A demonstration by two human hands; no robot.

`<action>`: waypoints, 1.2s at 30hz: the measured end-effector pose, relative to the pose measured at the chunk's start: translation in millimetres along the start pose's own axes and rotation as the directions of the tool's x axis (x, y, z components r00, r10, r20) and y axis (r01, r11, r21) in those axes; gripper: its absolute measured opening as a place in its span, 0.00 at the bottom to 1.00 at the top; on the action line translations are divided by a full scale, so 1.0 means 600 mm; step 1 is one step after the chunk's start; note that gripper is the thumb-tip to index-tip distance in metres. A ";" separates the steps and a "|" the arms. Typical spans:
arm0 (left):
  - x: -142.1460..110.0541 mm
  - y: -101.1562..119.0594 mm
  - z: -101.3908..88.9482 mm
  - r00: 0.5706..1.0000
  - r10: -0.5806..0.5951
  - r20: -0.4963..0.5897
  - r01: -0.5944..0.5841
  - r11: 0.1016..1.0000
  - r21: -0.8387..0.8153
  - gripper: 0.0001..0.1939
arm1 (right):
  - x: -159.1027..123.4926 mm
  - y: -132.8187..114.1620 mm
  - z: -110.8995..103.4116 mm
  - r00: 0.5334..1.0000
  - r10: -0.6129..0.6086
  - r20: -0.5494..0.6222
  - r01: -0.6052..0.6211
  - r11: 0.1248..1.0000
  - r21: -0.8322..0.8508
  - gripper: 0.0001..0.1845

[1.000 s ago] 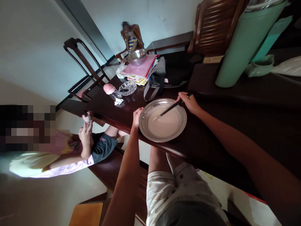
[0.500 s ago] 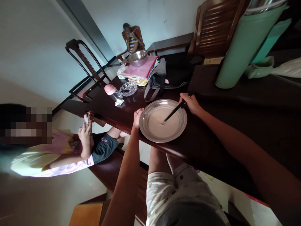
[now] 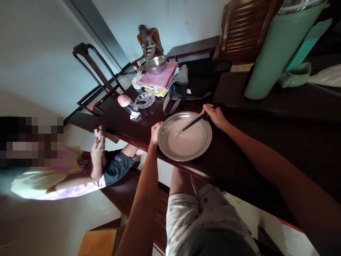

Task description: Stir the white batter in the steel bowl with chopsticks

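A wide metal bowl (image 3: 207, 144) stands near the edge of the dark table, with a smooth, pale beige liquid (image 3: 186, 142) in it. My left hand (image 3: 156, 131) is closed on the bowl's left rim. Black chopsticks (image 3: 194, 122) are gripped in my right hand (image 3: 213, 114) above the bowl's upper right rim. They slant down to the left, and their light tips are in the liquid. Whether there is one stick or a pair, I cannot make out for certain.
Beyond the bowl are a glass ashtray (image 3: 145, 100), a pink-capped bottle (image 3: 128, 103), and a second metal bowl (image 3: 155, 65) on a pink folder (image 3: 160, 79). A tall green tumbler (image 3: 277, 53) stands at right. One person (image 3: 97, 153) sits at left, another (image 3: 149, 49) farther back.
The chopsticks' tips have moved left and slightly up through the liquid, and the sticks now lie at a flatter slant. My left hand and the bowl have stayed nearly still.
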State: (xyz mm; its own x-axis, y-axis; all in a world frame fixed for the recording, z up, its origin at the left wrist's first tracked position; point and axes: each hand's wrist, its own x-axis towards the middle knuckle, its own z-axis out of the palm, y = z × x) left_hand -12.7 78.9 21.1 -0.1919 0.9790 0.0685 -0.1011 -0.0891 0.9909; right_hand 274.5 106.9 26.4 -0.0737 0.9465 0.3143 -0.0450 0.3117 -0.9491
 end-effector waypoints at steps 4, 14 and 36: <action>0.000 0.001 0.000 1.000 -0.008 0.003 0.008 1.000 0.001 0.22 | -0.001 0.001 0.000 1.000 0.012 -0.023 -0.012 1.000 0.014 0.26; 0.000 -0.001 -0.003 1.000 0.003 0.018 -0.003 1.000 -0.001 0.22 | -0.002 -0.001 0.001 0.999 0.021 -0.024 -0.020 0.999 0.040 0.27; 0.004 -0.005 -0.008 1.000 -0.011 0.014 0.011 1.000 -0.001 0.22 | 0.003 -0.001 -0.001 0.998 0.051 0.024 -0.052 0.997 0.058 0.26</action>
State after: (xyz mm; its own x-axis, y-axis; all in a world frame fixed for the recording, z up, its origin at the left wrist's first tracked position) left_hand -17.3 80.9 17.7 -0.1773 0.9824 0.0594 -0.1045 -0.0788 0.9914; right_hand 274.9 108.6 27.7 -0.1000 0.9588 0.2659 -0.0984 0.2564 -0.9616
